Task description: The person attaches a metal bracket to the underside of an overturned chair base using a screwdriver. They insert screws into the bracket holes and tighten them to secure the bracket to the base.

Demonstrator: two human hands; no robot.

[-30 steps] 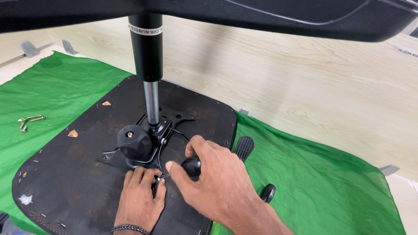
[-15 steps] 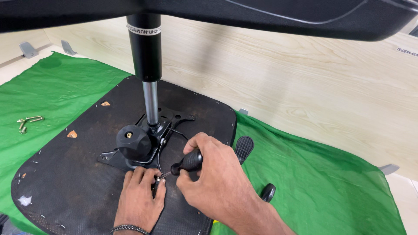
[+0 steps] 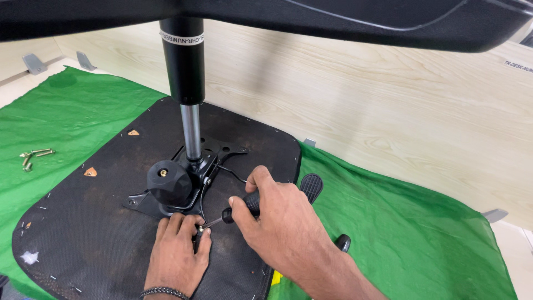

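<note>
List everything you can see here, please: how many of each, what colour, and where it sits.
seat underside: one, black fabric, lying face down on the green cloth
green cloth: one, green, spread under the seat
metal mechanism plate: one, black, at the middle of the seat underside
gas lift column: one, black with a silver rod, standing up from the plate
round knob: one, black, left of the column's foot
levers: two, black, at the seat's right edge
loose bolts: a few, brass-coloured, on the cloth at far left
wood panel: one, pale, behind the cloth
screwdriver: one, black handle, tip near the plate
left hand: one, fingers at the screwdriver tip
right hand: one, gripping the screwdriver handle
</note>
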